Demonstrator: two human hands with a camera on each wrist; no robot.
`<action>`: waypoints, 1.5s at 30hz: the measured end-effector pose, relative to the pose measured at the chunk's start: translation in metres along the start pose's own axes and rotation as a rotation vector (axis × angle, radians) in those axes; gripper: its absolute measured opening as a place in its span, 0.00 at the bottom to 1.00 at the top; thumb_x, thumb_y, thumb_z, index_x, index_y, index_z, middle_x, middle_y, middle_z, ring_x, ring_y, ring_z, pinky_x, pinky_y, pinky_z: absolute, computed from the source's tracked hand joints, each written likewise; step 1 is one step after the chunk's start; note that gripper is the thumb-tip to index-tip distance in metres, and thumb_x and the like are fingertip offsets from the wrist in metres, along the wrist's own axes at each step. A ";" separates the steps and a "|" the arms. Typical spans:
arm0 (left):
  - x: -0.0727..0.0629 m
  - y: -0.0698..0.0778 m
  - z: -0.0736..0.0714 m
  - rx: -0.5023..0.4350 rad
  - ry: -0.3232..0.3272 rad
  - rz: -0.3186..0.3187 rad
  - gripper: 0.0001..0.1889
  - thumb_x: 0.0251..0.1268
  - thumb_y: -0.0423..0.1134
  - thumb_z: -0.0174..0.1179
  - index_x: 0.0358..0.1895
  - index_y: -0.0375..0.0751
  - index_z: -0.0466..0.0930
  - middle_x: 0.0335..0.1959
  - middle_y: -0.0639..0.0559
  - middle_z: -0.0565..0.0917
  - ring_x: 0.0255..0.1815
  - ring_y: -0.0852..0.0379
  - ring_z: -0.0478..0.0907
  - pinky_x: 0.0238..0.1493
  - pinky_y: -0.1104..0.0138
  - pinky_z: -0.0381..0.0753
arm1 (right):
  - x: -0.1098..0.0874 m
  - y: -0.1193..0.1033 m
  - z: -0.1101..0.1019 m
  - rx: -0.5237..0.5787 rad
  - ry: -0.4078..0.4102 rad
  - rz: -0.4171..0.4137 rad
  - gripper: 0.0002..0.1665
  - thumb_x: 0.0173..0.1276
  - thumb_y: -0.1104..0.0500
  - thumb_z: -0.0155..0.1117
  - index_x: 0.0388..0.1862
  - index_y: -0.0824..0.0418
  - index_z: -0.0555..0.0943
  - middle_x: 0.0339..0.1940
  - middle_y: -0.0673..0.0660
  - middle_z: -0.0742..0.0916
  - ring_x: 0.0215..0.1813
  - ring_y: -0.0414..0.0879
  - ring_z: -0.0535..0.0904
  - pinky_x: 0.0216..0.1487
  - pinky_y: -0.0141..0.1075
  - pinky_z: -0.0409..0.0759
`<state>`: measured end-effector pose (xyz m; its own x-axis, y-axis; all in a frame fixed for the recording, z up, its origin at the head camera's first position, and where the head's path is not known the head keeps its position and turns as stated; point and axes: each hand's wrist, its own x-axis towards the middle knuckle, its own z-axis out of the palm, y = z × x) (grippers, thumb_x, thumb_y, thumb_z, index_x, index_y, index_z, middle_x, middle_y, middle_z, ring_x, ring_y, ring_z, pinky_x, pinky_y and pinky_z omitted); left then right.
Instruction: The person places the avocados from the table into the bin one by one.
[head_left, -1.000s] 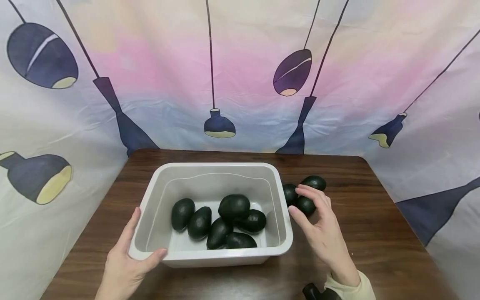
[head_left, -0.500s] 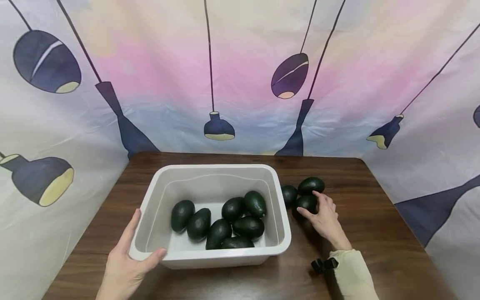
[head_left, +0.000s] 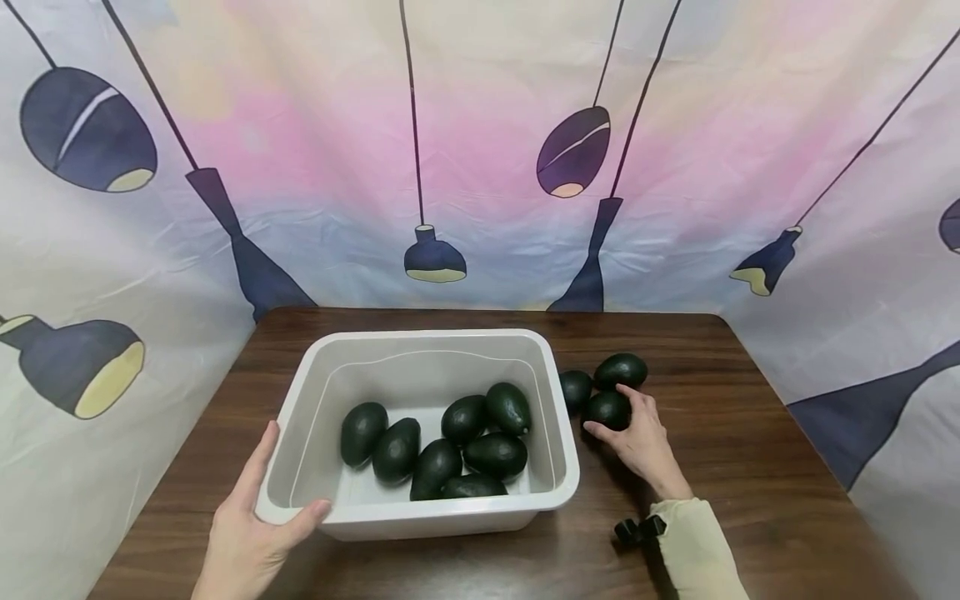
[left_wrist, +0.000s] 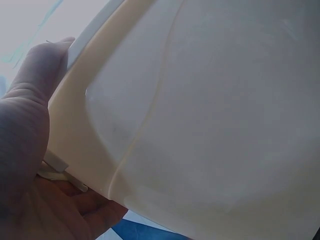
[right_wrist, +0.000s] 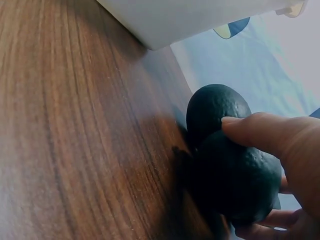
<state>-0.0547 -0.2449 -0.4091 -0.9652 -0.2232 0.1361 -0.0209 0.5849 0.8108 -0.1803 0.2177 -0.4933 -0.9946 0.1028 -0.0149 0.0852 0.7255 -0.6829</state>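
Observation:
My left hand grips the near left corner of a white plastic bin, thumb on the rim and fingers under it in the left wrist view. Several dark green avocados lie loose on the bin's floor. To the right of the bin, my right hand holds an avocado on the table, thumb on one side and fingers on the other. Close by lie another avocado beside the bin wall and one farther back. In the right wrist view, the thumb presses the held avocado.
The dark wooden table has its back edge against a pastel cloth printed with lamps. A small black device is at the right wrist by the pale sleeve.
My right hand has gone from hovering beside the bin to holding the nearest avocado on the table. Inside the bin, avocados on the right have rolled apart. The left hand stays on its corner.

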 end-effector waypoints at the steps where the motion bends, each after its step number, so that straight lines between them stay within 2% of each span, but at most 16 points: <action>1: 0.000 0.000 0.000 0.002 0.004 0.004 0.55 0.48 0.40 0.77 0.77 0.65 0.50 0.68 0.35 0.67 0.47 0.79 0.64 0.42 0.88 0.65 | 0.000 0.000 0.000 0.005 0.007 0.004 0.56 0.56 0.38 0.73 0.74 0.62 0.59 0.68 0.70 0.63 0.65 0.71 0.62 0.61 0.66 0.61; 10: 0.001 0.004 0.000 -0.017 -0.012 0.017 0.55 0.48 0.40 0.77 0.78 0.64 0.49 0.68 0.36 0.67 0.47 0.77 0.66 0.42 0.87 0.67 | -0.006 -0.003 -0.011 0.053 0.090 0.020 0.55 0.56 0.38 0.73 0.73 0.63 0.60 0.67 0.71 0.63 0.66 0.66 0.62 0.64 0.61 0.62; 14: 0.000 0.004 -0.001 -0.019 -0.008 0.023 0.55 0.48 0.39 0.77 0.78 0.63 0.49 0.68 0.36 0.67 0.47 0.77 0.67 0.42 0.87 0.66 | -0.010 -0.013 -0.019 0.100 0.234 -0.049 0.54 0.55 0.41 0.75 0.73 0.62 0.62 0.65 0.69 0.64 0.58 0.63 0.68 0.56 0.57 0.69; 17: 0.000 0.003 -0.001 -0.021 0.002 0.034 0.55 0.47 0.39 0.77 0.78 0.62 0.50 0.68 0.35 0.68 0.46 0.77 0.67 0.42 0.87 0.67 | -0.014 -0.029 -0.027 0.203 0.354 -0.117 0.51 0.54 0.45 0.77 0.73 0.56 0.64 0.65 0.64 0.66 0.55 0.57 0.71 0.54 0.50 0.70; 19: 0.000 0.003 -0.002 -0.021 0.016 0.043 0.56 0.46 0.38 0.78 0.77 0.62 0.51 0.67 0.35 0.69 0.45 0.77 0.68 0.42 0.86 0.67 | -0.018 -0.046 -0.033 0.296 0.395 -0.162 0.49 0.54 0.49 0.78 0.73 0.50 0.66 0.64 0.59 0.68 0.56 0.52 0.71 0.55 0.44 0.71; 21: -0.001 0.002 -0.003 -0.026 0.030 0.052 0.56 0.46 0.36 0.78 0.77 0.62 0.52 0.66 0.35 0.69 0.45 0.77 0.68 0.41 0.86 0.68 | -0.024 -0.068 -0.040 0.393 0.400 -0.236 0.47 0.54 0.54 0.79 0.71 0.45 0.68 0.63 0.54 0.71 0.57 0.48 0.72 0.55 0.38 0.71; 23: -0.001 0.002 -0.003 -0.032 0.036 0.066 0.56 0.45 0.35 0.78 0.77 0.61 0.52 0.66 0.35 0.69 0.45 0.78 0.68 0.42 0.86 0.68 | -0.034 -0.093 -0.047 0.462 0.364 -0.354 0.46 0.55 0.61 0.77 0.71 0.46 0.68 0.63 0.52 0.73 0.58 0.45 0.73 0.56 0.33 0.70; 27: -0.001 0.004 0.000 -0.060 0.025 0.099 0.55 0.46 0.33 0.77 0.77 0.60 0.52 0.67 0.36 0.68 0.47 0.74 0.70 0.43 0.86 0.68 | -0.056 -0.139 -0.063 0.492 0.256 -0.670 0.45 0.55 0.73 0.72 0.72 0.61 0.66 0.70 0.59 0.70 0.66 0.51 0.68 0.63 0.33 0.64; 29: 0.000 0.005 0.001 -0.074 0.017 0.112 0.55 0.47 0.33 0.76 0.77 0.60 0.51 0.68 0.37 0.68 0.48 0.73 0.70 0.45 0.85 0.69 | -0.062 -0.149 -0.067 0.474 0.251 -0.756 0.42 0.56 0.75 0.68 0.70 0.68 0.66 0.72 0.63 0.67 0.69 0.53 0.64 0.66 0.35 0.60; 30: 0.000 0.006 0.002 -0.082 0.015 0.115 0.55 0.47 0.32 0.76 0.77 0.60 0.51 0.68 0.37 0.68 0.48 0.73 0.71 0.45 0.85 0.69 | -0.061 -0.148 -0.067 0.457 0.267 -0.762 0.40 0.57 0.75 0.68 0.69 0.68 0.67 0.71 0.62 0.68 0.69 0.53 0.64 0.66 0.34 0.60; 32: 0.000 0.006 0.003 -0.088 0.019 0.118 0.55 0.47 0.32 0.76 0.77 0.60 0.52 0.67 0.37 0.68 0.48 0.73 0.71 0.45 0.85 0.70 | -0.052 -0.138 -0.064 0.424 0.297 -0.709 0.35 0.62 0.71 0.66 0.68 0.64 0.70 0.70 0.59 0.70 0.68 0.50 0.66 0.64 0.33 0.61; 35: -0.001 0.005 0.001 -0.088 0.029 0.110 0.56 0.46 0.31 0.76 0.77 0.60 0.51 0.66 0.36 0.69 0.47 0.74 0.72 0.44 0.85 0.71 | -0.028 -0.107 -0.051 0.348 0.302 -0.539 0.29 0.68 0.61 0.66 0.67 0.57 0.72 0.67 0.55 0.72 0.66 0.49 0.68 0.62 0.37 0.64; 37: -0.001 0.004 0.000 -0.081 0.038 0.105 0.56 0.46 0.31 0.76 0.77 0.61 0.52 0.64 0.35 0.71 0.45 0.75 0.72 0.43 0.85 0.71 | -0.011 -0.084 -0.039 0.282 0.254 -0.415 0.30 0.69 0.52 0.65 0.68 0.55 0.71 0.67 0.56 0.71 0.66 0.52 0.67 0.62 0.44 0.66; 40: -0.001 0.003 -0.001 -0.075 0.044 0.103 0.56 0.46 0.31 0.76 0.77 0.61 0.52 0.63 0.35 0.71 0.45 0.75 0.72 0.43 0.85 0.70 | 0.008 -0.055 -0.019 0.173 0.156 -0.267 0.38 0.68 0.43 0.64 0.71 0.59 0.67 0.68 0.64 0.67 0.67 0.61 0.64 0.62 0.57 0.64; 43: -0.002 0.001 -0.002 -0.076 0.033 0.095 0.55 0.47 0.32 0.76 0.77 0.61 0.52 0.64 0.35 0.70 0.45 0.75 0.72 0.43 0.84 0.71 | 0.019 -0.033 0.001 0.074 0.066 -0.176 0.46 0.66 0.39 0.64 0.74 0.61 0.62 0.69 0.69 0.63 0.69 0.67 0.58 0.63 0.64 0.59; 45: -0.003 0.001 -0.001 -0.074 0.022 0.083 0.55 0.48 0.32 0.76 0.77 0.61 0.52 0.65 0.36 0.70 0.45 0.74 0.72 0.42 0.84 0.71 | 0.022 -0.023 0.012 0.036 0.024 -0.143 0.48 0.65 0.40 0.66 0.75 0.61 0.60 0.69 0.70 0.61 0.70 0.69 0.56 0.64 0.66 0.55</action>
<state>-0.0516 -0.2445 -0.4087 -0.9568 -0.1942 0.2164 0.0789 0.5429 0.8361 -0.2044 0.1952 -0.4864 -0.9947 0.0166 0.1015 -0.0599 0.7089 -0.7028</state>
